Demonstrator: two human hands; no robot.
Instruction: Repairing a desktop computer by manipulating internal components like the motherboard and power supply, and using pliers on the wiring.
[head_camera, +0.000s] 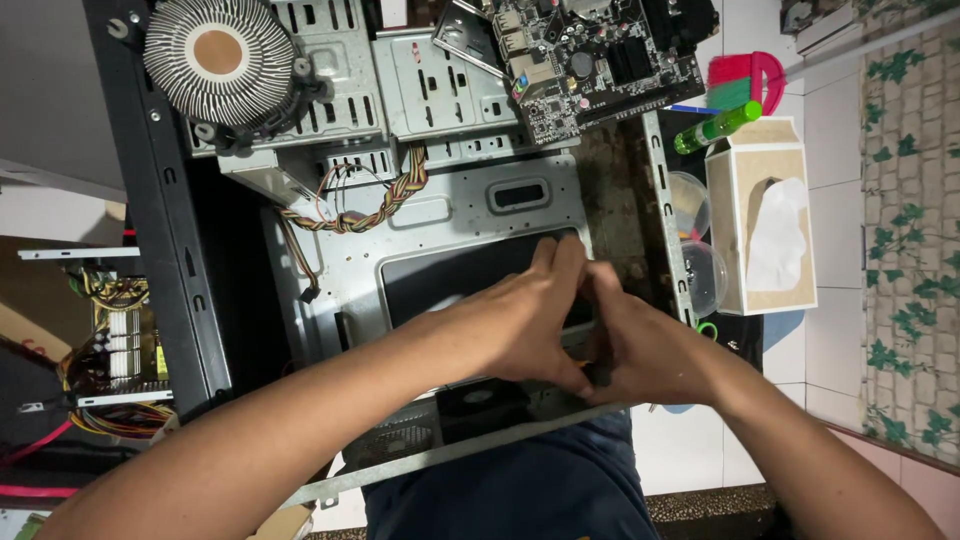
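**Head view: two hands meet at the near edge of an open computer case**

Head camera looks straight down on both forearms reaching in from the bottom. The left hand (525, 320) lies flat over the right, fingers pressed together and pointing away. The right hand (640, 350) curls beneath it, pinching a small dark part (600, 374) (too hidden to identify) just above the case's near rim. A black fan (482, 405) sits right beside them, under the left wrist.

Farther in, the computer case (450, 215) lies open, its grey metal tray bare, with a braided bundle of coloured wires (375, 210) draped across it. Beyond that, a round finned cooler (220, 60) rests on the case's far left, and a loose motherboard (590, 60) on its far right. Right of the case stand a tissue box (765, 215) and a green bottle (715, 128).
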